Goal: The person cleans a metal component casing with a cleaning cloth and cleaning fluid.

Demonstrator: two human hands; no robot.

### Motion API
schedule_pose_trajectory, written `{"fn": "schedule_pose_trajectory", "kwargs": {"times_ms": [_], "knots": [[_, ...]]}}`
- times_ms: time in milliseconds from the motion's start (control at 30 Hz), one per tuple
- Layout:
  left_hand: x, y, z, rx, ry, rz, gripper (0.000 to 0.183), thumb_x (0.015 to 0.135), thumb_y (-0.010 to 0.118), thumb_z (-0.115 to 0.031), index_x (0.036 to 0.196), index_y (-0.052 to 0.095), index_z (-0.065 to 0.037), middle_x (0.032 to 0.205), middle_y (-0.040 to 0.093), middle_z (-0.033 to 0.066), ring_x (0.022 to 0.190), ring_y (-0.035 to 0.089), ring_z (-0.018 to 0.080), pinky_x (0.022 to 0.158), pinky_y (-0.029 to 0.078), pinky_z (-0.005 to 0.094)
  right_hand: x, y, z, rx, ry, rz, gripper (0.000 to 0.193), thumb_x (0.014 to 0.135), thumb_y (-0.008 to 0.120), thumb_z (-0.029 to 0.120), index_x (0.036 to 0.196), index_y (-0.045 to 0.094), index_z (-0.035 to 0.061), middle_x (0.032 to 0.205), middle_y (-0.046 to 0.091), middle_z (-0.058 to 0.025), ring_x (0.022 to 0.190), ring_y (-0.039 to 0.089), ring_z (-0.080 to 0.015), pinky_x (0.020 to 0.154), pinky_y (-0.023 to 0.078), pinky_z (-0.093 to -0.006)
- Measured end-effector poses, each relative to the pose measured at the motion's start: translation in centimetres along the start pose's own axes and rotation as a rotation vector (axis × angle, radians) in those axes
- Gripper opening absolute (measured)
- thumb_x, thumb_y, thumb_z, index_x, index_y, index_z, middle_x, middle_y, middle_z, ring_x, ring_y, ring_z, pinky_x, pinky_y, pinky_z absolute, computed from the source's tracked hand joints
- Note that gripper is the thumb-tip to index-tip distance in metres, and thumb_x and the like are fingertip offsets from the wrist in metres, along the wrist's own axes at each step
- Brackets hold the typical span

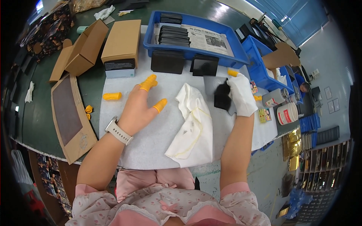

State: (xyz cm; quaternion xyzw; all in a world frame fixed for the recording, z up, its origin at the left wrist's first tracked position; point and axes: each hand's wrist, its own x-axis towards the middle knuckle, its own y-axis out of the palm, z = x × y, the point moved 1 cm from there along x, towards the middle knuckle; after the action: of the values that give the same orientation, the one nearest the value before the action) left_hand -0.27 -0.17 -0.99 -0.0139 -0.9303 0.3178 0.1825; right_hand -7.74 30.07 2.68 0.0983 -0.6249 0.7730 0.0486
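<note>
My left hand (138, 109), with yellow finger cots on some fingers and a pale watch at the wrist, hovers over the white-covered table with fingers spread, holding nothing. My right hand (243, 96) wears a white glove and has a yellow cot on one fingertip. It grips the right edge of a thin, glossy dark plate (222, 101), partly grey with reflections; some of the gripping fingers are hidden. A white cloth (194, 126) with dark smudges and a yellow stitched line lies crumpled between my hands.
Beyond stand black plates (167, 62), a brown box (121, 42) and a blue tray (151, 34) with stacked plates on newspaper. Leftward are an open carton (87, 48), cardboard (90, 137) and loose yellow finger cots (112, 96). Rightward are a white tub (287, 113), a bottle (274, 98) and a blue bin (260, 69).
</note>
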Motion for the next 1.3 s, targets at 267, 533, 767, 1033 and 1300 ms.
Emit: {"fn": "schedule_pose_trajectory", "kwargs": {"times_ms": [267, 533, 767, 1033, 1300], "knots": [[0.3, 0.3, 0.3, 0.001, -0.086, 0.063, 0.064, 0.079, 0.067, -0.015, 0.134, 0.037, -0.004, 0.124, 0.051, 0.0153, 0.117, 0.047, 0.0276, 0.1, 0.036, 0.0342, -0.2, 0.7, 1.3, 0.186, 0.215, -0.218, 0.024, 0.076, 0.055, 0.007, 0.097, 0.066, 0.003, 0.088, 0.065, -0.0157, 0.078, 0.064, -0.0279, 0.07, 0.051, -0.0339], [2.5, 1.9, 2.2, -0.05, -0.106, -0.067, 0.069, 0.077, 0.066, -0.021, 0.133, 0.035, 0.004, 0.125, 0.045, 0.0275, 0.116, 0.044, 0.0385, 0.1, 0.035, 0.0398, -2.2, 3.6, 11.5, 1.13, 0.13, 0.201, 0.058, 0.08, 0.057, 0.013, 0.132, 0.037, -0.0032, 0.1, 0.055, -0.0099, 0.082, 0.054, -0.0134, 0.072, 0.045, -0.0254], [2.7, 1.4, 1.5, -0.023, -0.174, 0.048, 0.067, 0.081, 0.064, -0.019, 0.136, 0.031, 0.003, 0.138, 0.039, 0.0199, 0.13, 0.034, 0.0315, 0.107, 0.026, 0.0364, -2.4, 4.6, 11.4, 1.08, 0.101, 0.334, 0.067, 0.083, 0.055, 0.013, 0.14, 0.023, -0.0033, 0.107, 0.054, -0.0136, 0.09, 0.055, -0.0147, 0.075, 0.045, -0.0268], [2.8, 1.2, 2.1, -0.237, -0.217, 0.024, 0.065, 0.082, 0.065, -0.018, 0.135, 0.033, 0.002, 0.136, 0.043, 0.0176, 0.128, 0.037, 0.0268, 0.107, 0.026, 0.0342, -2.6, 5.4, 11.2, 1.073, 0.101, 0.247, 0.065, 0.084, 0.056, 0.014, 0.139, 0.026, -0.0039, 0.132, 0.044, -0.0222, 0.114, 0.049, -0.019, 0.094, 0.038, -0.0268], [2.7, 1.6, 2.2, -0.146, -0.196, -0.145, 0.068, 0.077, 0.066, -0.018, 0.132, 0.035, 0.007, 0.125, 0.044, 0.0282, 0.119, 0.041, 0.0361, 0.102, 0.032, 0.0377, -3.1, 4.7, 11.8, 1.228, 0.147, 0.19, 0.058, 0.085, 0.056, 0.012, 0.136, 0.033, -0.0027, 0.138, 0.043, -0.0143, 0.121, 0.047, -0.0216, 0.097, 0.037, -0.0269]]}}
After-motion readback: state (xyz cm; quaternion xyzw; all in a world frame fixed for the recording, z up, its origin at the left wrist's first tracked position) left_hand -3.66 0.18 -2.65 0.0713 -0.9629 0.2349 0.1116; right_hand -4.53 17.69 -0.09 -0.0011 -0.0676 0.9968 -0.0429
